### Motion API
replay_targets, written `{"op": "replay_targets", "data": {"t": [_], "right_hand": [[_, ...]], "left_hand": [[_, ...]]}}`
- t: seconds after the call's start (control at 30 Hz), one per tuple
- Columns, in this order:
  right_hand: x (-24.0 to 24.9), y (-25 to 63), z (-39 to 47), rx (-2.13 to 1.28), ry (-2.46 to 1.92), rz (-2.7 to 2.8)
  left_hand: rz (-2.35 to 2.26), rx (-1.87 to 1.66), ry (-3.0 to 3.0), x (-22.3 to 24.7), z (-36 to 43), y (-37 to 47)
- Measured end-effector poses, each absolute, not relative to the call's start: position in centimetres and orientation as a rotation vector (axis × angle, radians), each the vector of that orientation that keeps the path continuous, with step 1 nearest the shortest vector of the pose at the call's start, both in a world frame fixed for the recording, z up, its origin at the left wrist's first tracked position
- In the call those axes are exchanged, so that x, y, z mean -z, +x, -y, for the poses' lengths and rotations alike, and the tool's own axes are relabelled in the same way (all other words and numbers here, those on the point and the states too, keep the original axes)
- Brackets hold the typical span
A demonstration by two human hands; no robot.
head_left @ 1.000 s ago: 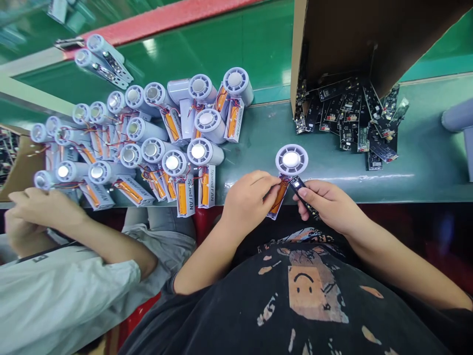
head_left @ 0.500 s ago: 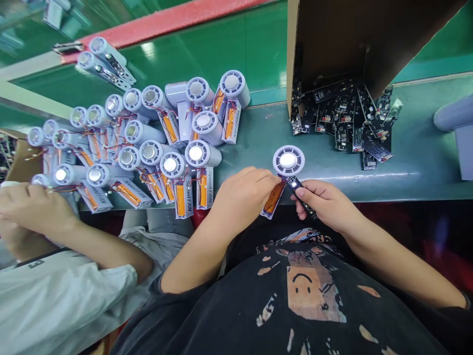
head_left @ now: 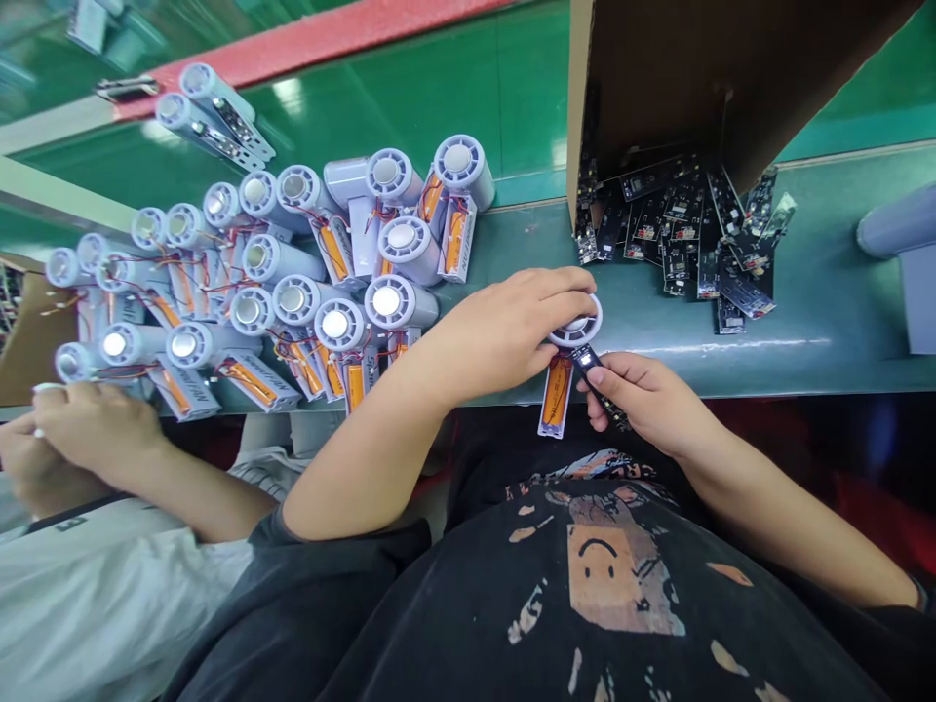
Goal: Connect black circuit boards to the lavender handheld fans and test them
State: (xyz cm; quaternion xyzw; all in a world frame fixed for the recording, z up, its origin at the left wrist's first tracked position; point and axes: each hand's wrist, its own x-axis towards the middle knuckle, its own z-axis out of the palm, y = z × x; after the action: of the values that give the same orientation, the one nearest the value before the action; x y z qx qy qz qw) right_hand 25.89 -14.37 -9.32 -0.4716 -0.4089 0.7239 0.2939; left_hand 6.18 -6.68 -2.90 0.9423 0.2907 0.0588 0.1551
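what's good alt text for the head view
A person's left hand is on a fan's round head, its orange battery exposed, while the right hand holds a black circuit board beside it. More fans crowd the bench at left; loose boards lie at right.

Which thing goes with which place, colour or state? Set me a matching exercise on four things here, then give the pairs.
1. Left hand
2. Right hand
3. Battery between the hands
4. Pile of boards

A. Orange
B. At the mouth of the cardboard box
C. Holding a black board
D. On the round head of the fan

Pairs: 1-D; 2-C; 3-A; 4-B
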Motion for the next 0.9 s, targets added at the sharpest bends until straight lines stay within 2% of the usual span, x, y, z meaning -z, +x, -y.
{"op": "replay_targets", "data": {"t": [0.57,0.9], "right_hand": [[9.0,26.2,14.0,-1.988,-1.205,1.062],[8.8,26.2,14.5,-1.908,-1.273,1.213]], "left_hand": [[-0.799,-0.129,2.628,2.3,7.1,6.2],[-1.024,-0.151,2.685,3.2,8.3,7.9]]}}
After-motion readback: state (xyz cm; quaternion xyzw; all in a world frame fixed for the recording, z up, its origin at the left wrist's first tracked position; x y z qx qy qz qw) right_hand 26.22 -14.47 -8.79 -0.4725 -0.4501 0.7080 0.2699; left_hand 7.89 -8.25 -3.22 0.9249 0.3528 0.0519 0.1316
